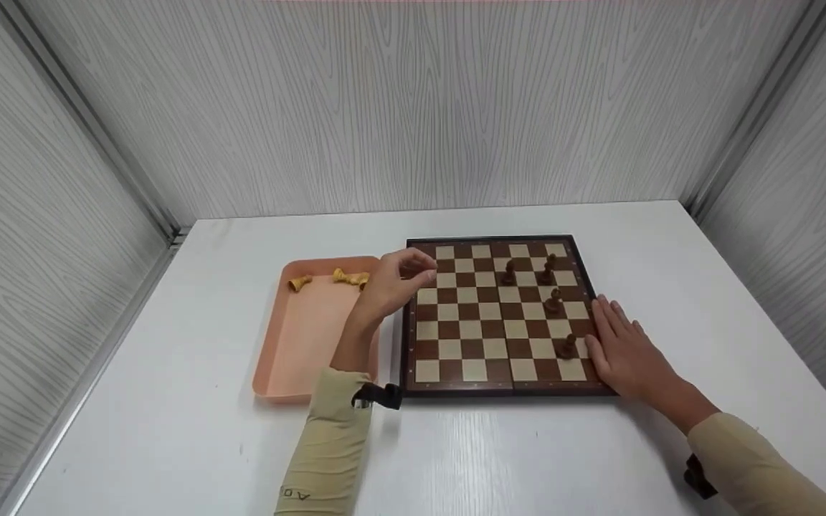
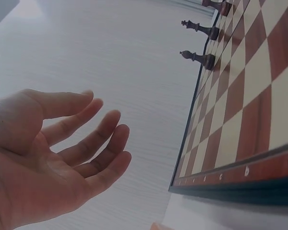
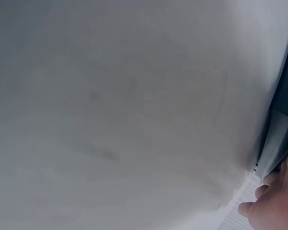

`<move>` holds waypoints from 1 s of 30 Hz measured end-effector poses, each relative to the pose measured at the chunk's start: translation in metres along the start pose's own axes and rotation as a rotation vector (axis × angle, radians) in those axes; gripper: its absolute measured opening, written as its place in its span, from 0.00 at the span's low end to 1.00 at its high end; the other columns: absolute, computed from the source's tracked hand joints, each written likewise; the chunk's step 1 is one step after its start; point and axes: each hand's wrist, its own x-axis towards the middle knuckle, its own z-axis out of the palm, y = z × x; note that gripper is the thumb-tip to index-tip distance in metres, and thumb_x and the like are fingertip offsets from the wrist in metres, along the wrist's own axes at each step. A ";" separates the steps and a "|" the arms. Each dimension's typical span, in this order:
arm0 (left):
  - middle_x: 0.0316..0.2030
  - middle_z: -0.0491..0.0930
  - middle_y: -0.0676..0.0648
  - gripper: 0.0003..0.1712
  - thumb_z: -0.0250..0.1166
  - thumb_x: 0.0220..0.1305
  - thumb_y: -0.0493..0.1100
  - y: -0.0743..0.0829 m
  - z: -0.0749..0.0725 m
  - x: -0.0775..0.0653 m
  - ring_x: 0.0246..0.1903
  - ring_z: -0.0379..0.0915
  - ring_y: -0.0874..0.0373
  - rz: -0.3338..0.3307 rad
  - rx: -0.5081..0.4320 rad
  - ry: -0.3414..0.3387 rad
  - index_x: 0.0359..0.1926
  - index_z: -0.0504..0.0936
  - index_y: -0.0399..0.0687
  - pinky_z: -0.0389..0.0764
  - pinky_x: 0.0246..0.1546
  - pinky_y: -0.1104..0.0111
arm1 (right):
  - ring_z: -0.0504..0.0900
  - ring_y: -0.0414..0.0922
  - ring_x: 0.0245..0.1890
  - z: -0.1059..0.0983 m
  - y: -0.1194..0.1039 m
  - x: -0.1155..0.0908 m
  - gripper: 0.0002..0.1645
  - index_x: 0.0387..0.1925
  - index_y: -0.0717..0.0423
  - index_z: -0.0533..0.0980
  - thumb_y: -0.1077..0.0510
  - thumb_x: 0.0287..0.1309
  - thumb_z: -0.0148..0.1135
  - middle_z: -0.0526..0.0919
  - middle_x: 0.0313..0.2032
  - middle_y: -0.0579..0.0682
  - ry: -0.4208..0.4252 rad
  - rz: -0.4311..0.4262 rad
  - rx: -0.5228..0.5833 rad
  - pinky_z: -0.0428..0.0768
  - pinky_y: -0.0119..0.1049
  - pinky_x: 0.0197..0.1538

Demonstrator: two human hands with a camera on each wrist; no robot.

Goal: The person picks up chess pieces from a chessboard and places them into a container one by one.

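Observation:
My left hand (image 1: 393, 285) hovers over the left edge of the chessboard (image 1: 481, 312), beside the pink tray (image 1: 267, 365). Its fingers are loosely curved with nothing between them, as the left wrist view also shows. Dark chess pieces stand upright on the board's right half, among them a king (image 2: 200, 29) and a bishop (image 2: 197, 58). My right hand (image 1: 628, 351) rests along the board's right edge, fingers stretched out, the thumb close to a dark chess piece (image 1: 567, 347) near the front right corner. Only part of this hand shows in the right wrist view.
A yellow chess piece (image 1: 300, 283) lies on its side in the tray's far left corner. More yellow pieces (image 1: 348, 276) lie farther right, partly hidden by the left hand. The white table (image 1: 198, 373) is bounded by a back wall (image 1: 413, 107) and side walls.

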 end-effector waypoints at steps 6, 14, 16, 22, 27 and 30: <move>0.47 0.84 0.39 0.12 0.63 0.73 0.37 0.002 0.016 0.009 0.48 0.81 0.44 0.027 -0.011 -0.008 0.50 0.82 0.32 0.79 0.52 0.57 | 0.47 0.66 0.78 -0.001 0.002 -0.001 0.40 0.79 0.70 0.46 0.47 0.81 0.38 0.48 0.79 0.67 0.009 -0.003 -0.006 0.53 0.69 0.71; 0.49 0.84 0.39 0.12 0.64 0.72 0.36 0.000 0.039 0.020 0.51 0.80 0.46 0.033 -0.015 0.009 0.52 0.82 0.33 0.80 0.54 0.57 | 0.47 0.66 0.78 0.000 -0.001 0.001 0.40 0.79 0.70 0.46 0.46 0.81 0.38 0.48 0.79 0.67 0.008 0.002 -0.008 0.54 0.69 0.71; 0.49 0.84 0.39 0.11 0.64 0.72 0.36 0.000 0.045 0.023 0.52 0.80 0.46 0.040 -0.006 0.019 0.51 0.83 0.34 0.79 0.55 0.56 | 0.47 0.66 0.78 0.001 -0.001 0.001 0.40 0.79 0.70 0.46 0.47 0.81 0.38 0.48 0.78 0.67 0.010 0.001 -0.011 0.54 0.69 0.71; 0.46 0.84 0.40 0.10 0.64 0.71 0.34 -0.002 0.060 0.032 0.49 0.81 0.49 0.073 -0.011 0.093 0.50 0.83 0.33 0.80 0.54 0.60 | 0.47 0.66 0.78 0.001 0.000 0.001 0.40 0.79 0.70 0.46 0.47 0.81 0.38 0.48 0.79 0.68 0.009 -0.002 -0.005 0.54 0.69 0.71; 0.47 0.83 0.38 0.11 0.64 0.70 0.33 -0.007 0.075 0.039 0.50 0.80 0.49 0.072 -0.046 0.159 0.50 0.82 0.31 0.80 0.53 0.63 | 0.47 0.66 0.78 0.002 0.001 0.001 0.40 0.79 0.70 0.46 0.46 0.81 0.38 0.48 0.79 0.68 0.014 -0.006 -0.002 0.54 0.69 0.71; 0.47 0.83 0.37 0.11 0.64 0.69 0.32 -0.009 0.084 0.042 0.51 0.80 0.48 0.047 -0.072 0.169 0.50 0.82 0.31 0.79 0.54 0.63 | 0.47 0.66 0.78 0.003 0.000 0.001 0.41 0.79 0.70 0.46 0.46 0.81 0.38 0.48 0.79 0.67 0.013 -0.008 0.000 0.54 0.69 0.71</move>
